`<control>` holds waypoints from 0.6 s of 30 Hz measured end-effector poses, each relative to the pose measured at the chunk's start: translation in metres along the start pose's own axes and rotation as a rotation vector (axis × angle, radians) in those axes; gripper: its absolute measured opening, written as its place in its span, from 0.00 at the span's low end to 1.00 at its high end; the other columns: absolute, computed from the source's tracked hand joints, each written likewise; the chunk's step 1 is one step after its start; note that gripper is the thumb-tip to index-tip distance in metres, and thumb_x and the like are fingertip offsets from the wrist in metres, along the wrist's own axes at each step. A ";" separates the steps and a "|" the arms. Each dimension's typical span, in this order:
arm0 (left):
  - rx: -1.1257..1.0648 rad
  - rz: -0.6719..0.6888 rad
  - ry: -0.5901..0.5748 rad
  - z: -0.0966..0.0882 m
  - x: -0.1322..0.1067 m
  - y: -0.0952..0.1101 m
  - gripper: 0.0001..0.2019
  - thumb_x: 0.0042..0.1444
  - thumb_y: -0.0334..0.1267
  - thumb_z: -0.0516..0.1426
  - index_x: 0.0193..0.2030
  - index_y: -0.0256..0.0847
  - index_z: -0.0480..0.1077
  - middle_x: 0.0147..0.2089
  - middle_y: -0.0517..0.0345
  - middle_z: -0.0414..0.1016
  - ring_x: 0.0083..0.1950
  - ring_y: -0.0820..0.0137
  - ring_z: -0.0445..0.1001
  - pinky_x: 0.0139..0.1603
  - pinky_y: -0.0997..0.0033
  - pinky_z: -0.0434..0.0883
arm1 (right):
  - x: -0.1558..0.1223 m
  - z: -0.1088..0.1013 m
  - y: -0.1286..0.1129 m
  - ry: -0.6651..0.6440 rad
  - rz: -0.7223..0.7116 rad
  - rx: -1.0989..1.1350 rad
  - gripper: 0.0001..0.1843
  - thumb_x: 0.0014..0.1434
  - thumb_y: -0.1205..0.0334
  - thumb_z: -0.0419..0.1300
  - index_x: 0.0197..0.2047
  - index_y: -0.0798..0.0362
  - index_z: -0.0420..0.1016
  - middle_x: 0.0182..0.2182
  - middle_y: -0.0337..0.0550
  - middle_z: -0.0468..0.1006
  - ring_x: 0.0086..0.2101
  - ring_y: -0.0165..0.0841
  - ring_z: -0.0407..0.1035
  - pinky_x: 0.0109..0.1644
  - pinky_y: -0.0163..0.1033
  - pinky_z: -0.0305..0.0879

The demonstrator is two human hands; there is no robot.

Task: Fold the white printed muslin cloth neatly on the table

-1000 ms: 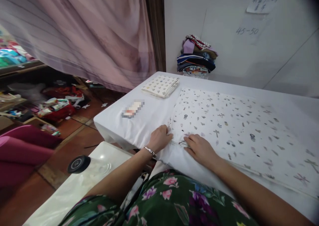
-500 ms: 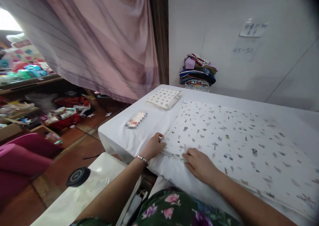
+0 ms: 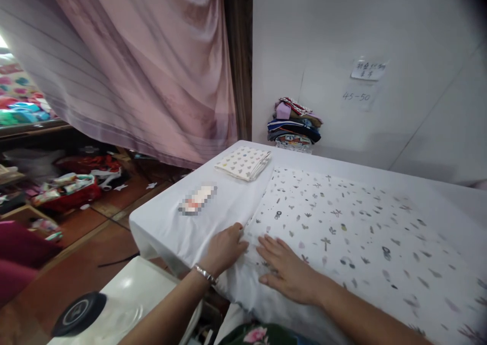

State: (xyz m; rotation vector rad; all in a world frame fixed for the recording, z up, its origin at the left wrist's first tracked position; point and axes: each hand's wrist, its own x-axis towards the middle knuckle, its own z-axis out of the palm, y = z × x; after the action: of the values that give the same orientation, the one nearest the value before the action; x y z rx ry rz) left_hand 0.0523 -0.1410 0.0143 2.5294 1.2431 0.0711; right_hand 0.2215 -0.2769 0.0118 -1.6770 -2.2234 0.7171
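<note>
Both hands have flattened since the earlier pinch: right hand (image 3: 287,273) is pressing spread fingers on the printed cloth (image 3: 342,223) at lower centre, while left hand (image 3: 224,248) is resting at its edge, fingers seemingly together. Farther up, a folded cloth (image 3: 243,162) is lying on the table (image 3: 167,223).

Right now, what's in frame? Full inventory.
printed cloth: 1, white with small dark motifs, spread flat on the table
table: 1, white cover, under the cloth
folded cloth: 1, cream with small coloured marks, far left corner of the table
small item: 1, blurred out, on the table left of the printed cloth
clothes stack: 1, mixed colours, against the wall behind the table
curtain: 1, pink, hanging at left
paper note: 1, white, on the wall
black disc: 1, on a white surface, lower left
bracelet: 1, silver, on the wrist
left hand: 1, flat, open, at the printed cloth's near left edge
right hand: 1, flat, open, on the printed cloth's near corner
</note>
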 end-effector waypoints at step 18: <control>-0.013 0.062 0.049 0.016 0.152 0.039 0.12 0.58 0.44 0.50 0.42 0.41 0.67 0.46 0.50 0.73 0.46 0.64 0.72 0.43 0.67 0.66 | 0.020 0.021 0.016 -0.020 -0.053 -0.133 0.40 0.61 0.40 0.48 0.68 0.53 0.43 0.67 0.52 0.37 0.65 0.44 0.29 0.66 0.59 0.28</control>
State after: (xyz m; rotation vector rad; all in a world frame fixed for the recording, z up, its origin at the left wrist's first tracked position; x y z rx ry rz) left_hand 0.1794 -0.0489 -0.0039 2.5692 1.1783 0.1555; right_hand 0.2178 -0.2593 -0.0163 -1.6705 -2.3675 0.5873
